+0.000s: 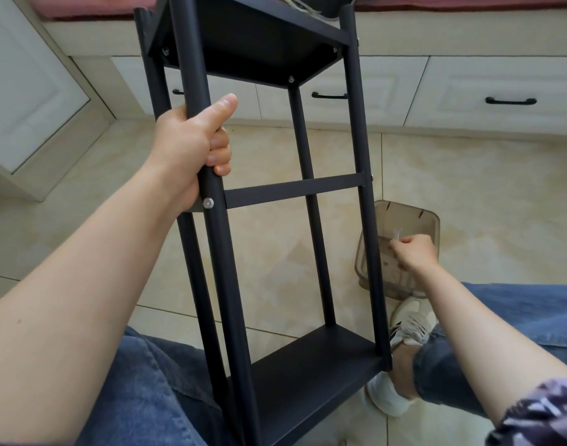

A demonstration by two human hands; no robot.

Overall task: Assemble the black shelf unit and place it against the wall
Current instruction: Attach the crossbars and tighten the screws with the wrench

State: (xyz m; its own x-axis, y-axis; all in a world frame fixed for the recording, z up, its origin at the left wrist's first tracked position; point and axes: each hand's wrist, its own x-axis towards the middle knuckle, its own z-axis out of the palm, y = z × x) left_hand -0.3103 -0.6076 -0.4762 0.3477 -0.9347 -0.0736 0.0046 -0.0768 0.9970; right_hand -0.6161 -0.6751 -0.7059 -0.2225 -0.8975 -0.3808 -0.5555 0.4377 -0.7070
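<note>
the shelf unit (275,194) looks mostly bolted. the left hand (192,146) grips a post; at four o'clock the right hand (412,251) pinches a small tool (397,234) over the plastic bin (433,220).

shelf unit (275,194) tilted over lap | container (433,220) on floor (468,175), right of it | drawers (468,91) behind

The black shelf unit (275,194) looks like matt-coated metal with shiny silver bolts (208,203) — lower right, a smoky translucent plastic bin (433,226) on glossy beige floor tiles (484,188).
</note>
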